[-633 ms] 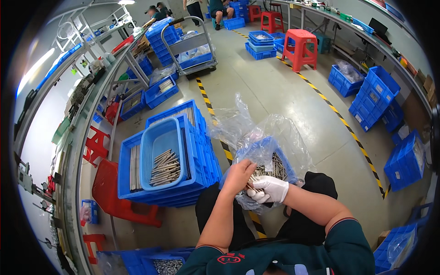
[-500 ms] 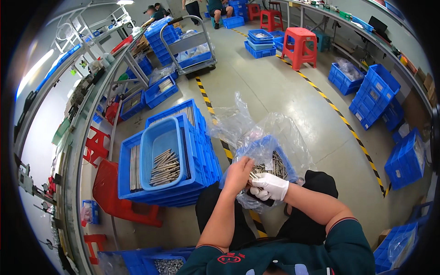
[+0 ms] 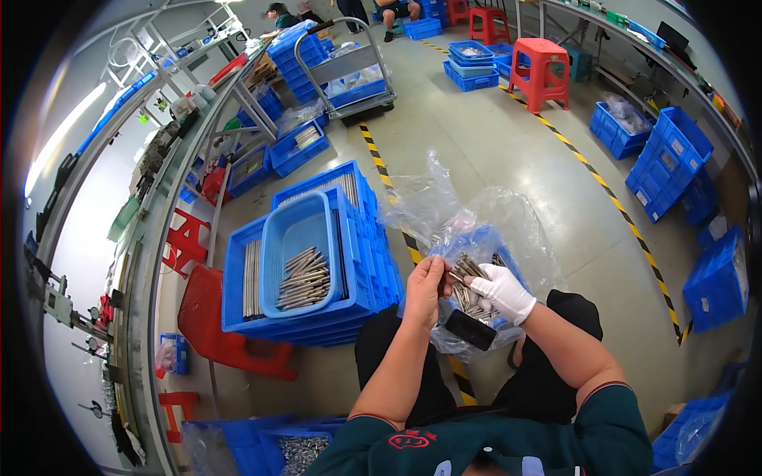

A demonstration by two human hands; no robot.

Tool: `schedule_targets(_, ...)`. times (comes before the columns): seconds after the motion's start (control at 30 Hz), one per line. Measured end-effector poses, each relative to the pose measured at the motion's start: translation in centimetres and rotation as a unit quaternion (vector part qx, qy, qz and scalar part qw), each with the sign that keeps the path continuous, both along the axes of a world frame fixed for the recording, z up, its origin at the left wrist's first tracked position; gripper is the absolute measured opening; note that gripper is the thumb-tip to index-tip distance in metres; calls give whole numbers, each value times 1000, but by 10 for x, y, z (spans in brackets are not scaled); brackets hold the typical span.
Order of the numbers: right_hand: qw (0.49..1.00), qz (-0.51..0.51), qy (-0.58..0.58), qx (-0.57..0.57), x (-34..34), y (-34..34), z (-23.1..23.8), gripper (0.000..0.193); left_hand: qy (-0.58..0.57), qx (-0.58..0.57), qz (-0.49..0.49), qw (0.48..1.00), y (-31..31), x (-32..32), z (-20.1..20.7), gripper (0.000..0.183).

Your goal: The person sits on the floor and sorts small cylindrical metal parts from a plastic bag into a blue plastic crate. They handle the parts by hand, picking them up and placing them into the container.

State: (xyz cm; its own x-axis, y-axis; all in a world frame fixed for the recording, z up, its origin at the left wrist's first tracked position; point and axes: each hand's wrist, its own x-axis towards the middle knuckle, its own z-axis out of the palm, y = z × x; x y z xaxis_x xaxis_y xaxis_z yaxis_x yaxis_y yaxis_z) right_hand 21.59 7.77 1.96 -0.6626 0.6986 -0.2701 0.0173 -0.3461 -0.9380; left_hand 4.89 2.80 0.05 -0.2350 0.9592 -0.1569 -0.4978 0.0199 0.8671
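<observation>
A bundle of slim metal rods [image 3: 467, 268] is gripped in my right hand [image 3: 503, 293], which wears a white glove. My bare left hand [image 3: 425, 287] is closed, thumb and fingers pinched at the left ends of these rods; how many it grips is hidden. Both hands are over a blue bin [image 3: 508, 258] lined with a clear plastic bag [image 3: 524, 218], and more rods lie in it below the glove. A flat black phone-like object [image 3: 470, 329] rests on the near side of the bin. To the left, a light-blue basin [image 3: 274, 230] holds a heap of similar rods.
The basin sits on a stack of blue crates [image 3: 369, 254] containing longer rods. Red stools [image 3: 218, 325] stand left of it beside a long workbench [image 3: 171, 206]. Farther off are a trolley [image 3: 349, 67], a red stool [image 3: 540, 75], blue crates [image 3: 667, 166] and other people.
My right hand has raised the rod bundle and turned it upward, uncovering the black object. My left hand stays close beside it. The whole view has shifted, moving the scene rightward.
</observation>
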Motion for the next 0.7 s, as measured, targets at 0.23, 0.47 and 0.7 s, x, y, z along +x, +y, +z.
schedule_targets(0.23,1000,-22,6,17,3,2,4,14,53,-32,-10,998,1,0,-1,21)
schedule_targets(0.47,998,-40,-10,54,6,4,8,14,-3,-29,-40,999,2,-1,-3,19)
schedule_targets(0.7,993,-57,-24,101,3,5,4,11,-51,-11,-45,998,4,0,-10,19)
